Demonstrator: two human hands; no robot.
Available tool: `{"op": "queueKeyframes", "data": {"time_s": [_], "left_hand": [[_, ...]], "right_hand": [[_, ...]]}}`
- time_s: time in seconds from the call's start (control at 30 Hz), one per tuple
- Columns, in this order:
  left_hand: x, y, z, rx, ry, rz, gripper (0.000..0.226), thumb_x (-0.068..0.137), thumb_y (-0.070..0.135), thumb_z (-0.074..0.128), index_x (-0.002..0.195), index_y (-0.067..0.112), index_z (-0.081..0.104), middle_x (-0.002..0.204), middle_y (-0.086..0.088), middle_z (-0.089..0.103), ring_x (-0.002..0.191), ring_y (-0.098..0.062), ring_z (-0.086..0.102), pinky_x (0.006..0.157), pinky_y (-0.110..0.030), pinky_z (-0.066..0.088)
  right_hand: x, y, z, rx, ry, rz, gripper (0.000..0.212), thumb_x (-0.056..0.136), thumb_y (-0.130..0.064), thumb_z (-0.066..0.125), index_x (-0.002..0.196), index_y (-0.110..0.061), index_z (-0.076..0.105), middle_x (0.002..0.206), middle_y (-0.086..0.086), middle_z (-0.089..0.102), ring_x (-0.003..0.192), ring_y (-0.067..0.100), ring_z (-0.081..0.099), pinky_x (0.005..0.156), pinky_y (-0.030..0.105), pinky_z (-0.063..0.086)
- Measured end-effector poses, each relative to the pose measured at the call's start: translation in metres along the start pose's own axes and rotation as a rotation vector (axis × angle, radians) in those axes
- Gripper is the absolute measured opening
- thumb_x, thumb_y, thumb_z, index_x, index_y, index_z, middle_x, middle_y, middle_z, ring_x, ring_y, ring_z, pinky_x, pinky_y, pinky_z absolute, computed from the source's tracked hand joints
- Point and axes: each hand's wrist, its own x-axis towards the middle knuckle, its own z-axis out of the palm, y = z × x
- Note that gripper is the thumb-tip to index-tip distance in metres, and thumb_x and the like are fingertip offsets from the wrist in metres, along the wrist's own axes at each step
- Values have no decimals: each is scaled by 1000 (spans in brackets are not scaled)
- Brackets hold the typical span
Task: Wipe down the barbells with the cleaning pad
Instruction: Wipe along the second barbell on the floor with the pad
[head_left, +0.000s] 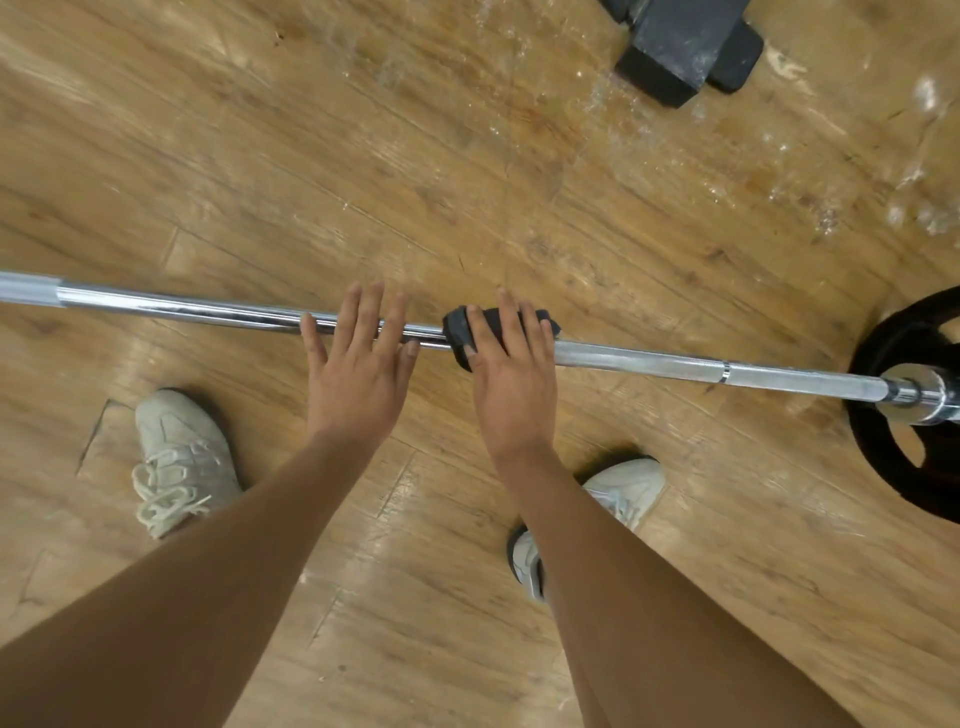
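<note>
A chrome barbell (649, 365) runs across the view from the left edge to a black weight plate (878, 353) at the right. A dark cleaning pad (457, 332) lies over the bar near its middle. My right hand (511, 364) presses flat on the pad with straight fingers, thumb at the pad's left end. My left hand (358, 358) is just left of it, fingers spread and straight over the bare bar; whether it touches the bar I cannot tell.
Worn wooden floor (363, 156) lies all around. A black hex dumbbell (685, 47) rests at the top right. My two pale sneakers stand below the bar, the left shoe (176, 457) and the right shoe (628, 488).
</note>
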Motion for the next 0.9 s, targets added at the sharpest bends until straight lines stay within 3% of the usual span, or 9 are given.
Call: {"op": "queueKeyframes", "data": {"time_s": [0.13,0.23,0.43,0.6,0.77,0.9], "left_hand": [[-12,-2,7,-11,-19,-7,58,109,46,20,161,21,26,166,-8,29,157,-27,12,119,-68,6],[-19,-2,6,-17,-49,-18,58,109,46,20,161,22,27,166,-7,29,158,-25,9,120,-68,4],[-30,-1,5,-27,-88,-28,54,111,43,25,162,25,25,168,-7,24,158,-25,5,119,-70,6],[-33,-1,6,-40,-90,-46,56,109,44,28,161,25,26,168,-6,23,158,-25,5,117,-72,7],[-35,-2,11,-26,-37,-46,56,106,45,27,157,24,37,163,-8,33,155,-29,17,113,-76,12],[-30,-3,19,-47,71,0,53,105,39,33,154,21,42,162,-11,34,153,-33,23,111,-78,8]], "right_hand": [[-23,-2,6,-23,1,8,53,96,-16,65,147,-26,52,157,11,42,149,36,31,126,51,16],[-29,-3,8,-66,15,-2,60,89,-11,75,144,-25,55,152,6,49,144,34,40,124,52,22],[-29,12,3,-66,-47,-115,60,90,-10,72,146,-20,52,148,1,55,137,31,48,120,50,32],[-31,24,-1,48,-54,-77,52,92,-11,70,142,-13,57,142,4,61,135,30,52,118,50,36],[-27,53,-8,87,-83,-244,49,91,-11,71,138,-14,60,139,5,62,128,31,56,115,49,40],[-23,66,-2,18,-40,-351,55,86,-4,72,139,-16,58,138,4,60,127,30,55,116,47,38]]}}
